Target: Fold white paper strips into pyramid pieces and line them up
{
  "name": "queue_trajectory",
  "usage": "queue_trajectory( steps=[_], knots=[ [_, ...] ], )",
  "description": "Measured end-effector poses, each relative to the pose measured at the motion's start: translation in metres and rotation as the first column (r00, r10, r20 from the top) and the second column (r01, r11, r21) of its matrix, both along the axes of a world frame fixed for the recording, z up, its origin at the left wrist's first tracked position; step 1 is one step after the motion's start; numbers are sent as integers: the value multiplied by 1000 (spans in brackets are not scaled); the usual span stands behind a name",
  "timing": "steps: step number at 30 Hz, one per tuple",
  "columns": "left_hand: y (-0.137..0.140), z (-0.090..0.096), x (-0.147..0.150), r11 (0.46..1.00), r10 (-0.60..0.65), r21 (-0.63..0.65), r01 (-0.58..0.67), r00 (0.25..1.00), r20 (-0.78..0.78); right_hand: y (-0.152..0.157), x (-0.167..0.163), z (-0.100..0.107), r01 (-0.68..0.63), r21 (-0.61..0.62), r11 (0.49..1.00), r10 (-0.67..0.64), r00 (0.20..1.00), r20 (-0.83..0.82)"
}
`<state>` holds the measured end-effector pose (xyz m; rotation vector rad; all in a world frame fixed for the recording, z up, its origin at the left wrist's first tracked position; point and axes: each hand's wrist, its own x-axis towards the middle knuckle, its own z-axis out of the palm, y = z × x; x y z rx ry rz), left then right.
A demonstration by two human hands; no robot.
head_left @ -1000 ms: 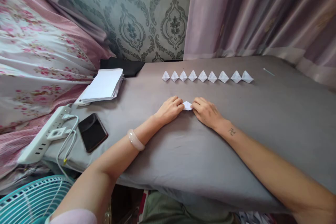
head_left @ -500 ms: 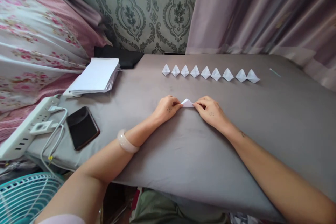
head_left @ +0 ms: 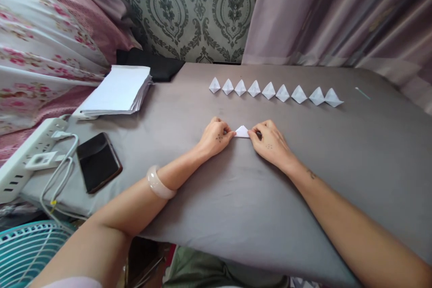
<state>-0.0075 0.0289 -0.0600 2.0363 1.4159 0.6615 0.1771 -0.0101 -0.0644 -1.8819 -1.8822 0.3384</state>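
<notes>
Between my two hands is a small piece of folded white paper [head_left: 242, 132], triangular at the top with a straight lower edge. My left hand [head_left: 218, 136] is closed, thumb and forefinger pinching its left corner. On the opposite side, my right hand [head_left: 269, 141] pinches the right corner in the same way. The fingers partly hide both corners. Beyond my hands, several folded white paper boats [head_left: 254, 89] stand in a row across the grey tabletop [head_left: 189, 180].
A stack of white paper [head_left: 116, 90] lies at the back left, near a black cloth [head_left: 151, 64]. Closer on the left are a black phone [head_left: 99, 162] and a white power strip [head_left: 29, 159] with cables. A thin stick [head_left: 362, 93] lies far right. A fan [head_left: 32, 252] stands below.
The view has shifted slightly. Both hands keep their pinch on the folded paper, whose top looks a little lower and blunter than before.
</notes>
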Motion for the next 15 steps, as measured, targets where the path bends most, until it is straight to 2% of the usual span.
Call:
queue_trajectory(
  steps=[9,15],
  knots=[
    [2,-11,0,998,-55,44,55,998,-10,3,-1,3,37,-83,996,-35,999,17],
    [1,-12,2,995,-52,80,58,996,-68,4,-1,2,46,-64,997,-44,999,28]
  ],
)
